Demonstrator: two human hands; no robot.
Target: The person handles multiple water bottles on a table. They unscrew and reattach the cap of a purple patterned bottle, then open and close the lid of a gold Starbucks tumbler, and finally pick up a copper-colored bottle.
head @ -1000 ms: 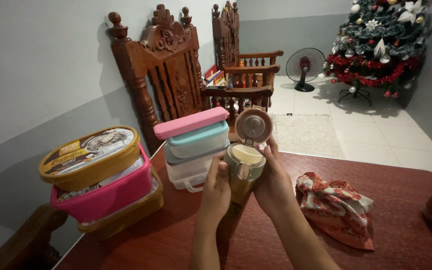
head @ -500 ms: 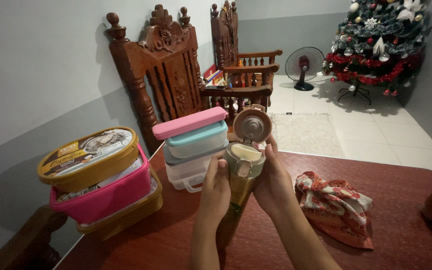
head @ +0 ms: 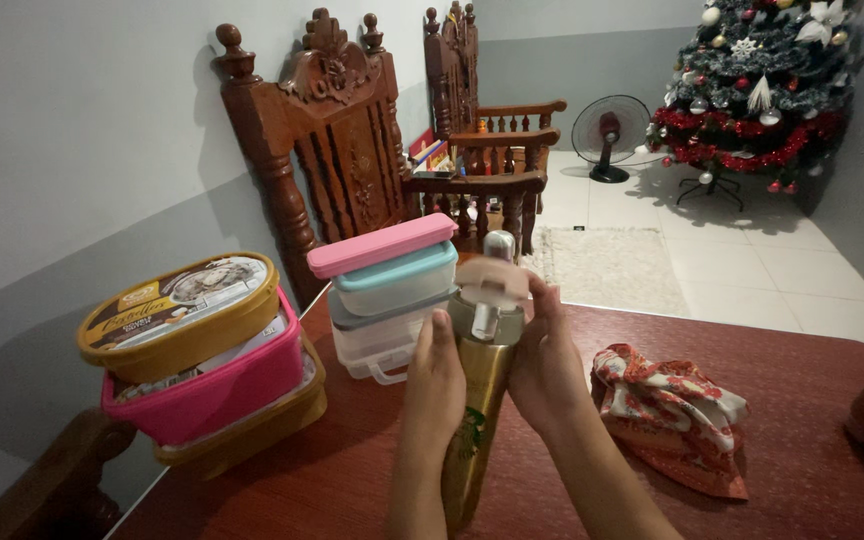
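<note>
On the red-brown table (head: 352, 470), left hand (head: 432, 385) and right hand (head: 544, 372) clamp the gold bottle (head: 477, 400); pink lid (head: 492, 280) half-down. Stacked containers (head: 387, 295) at 10 o'clock: a slipping grip could topple the bottle into them.

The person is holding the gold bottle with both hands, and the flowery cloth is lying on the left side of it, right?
Not quite. The head view shows both hands, left hand and right hand, on the gold bottle, but the flowery cloth lies on its right side.

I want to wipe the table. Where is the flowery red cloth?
In the head view, the crumpled red floral cloth lies on the dark red wooden table, to the right of the right hand and the tall gold metal bottle.
</note>
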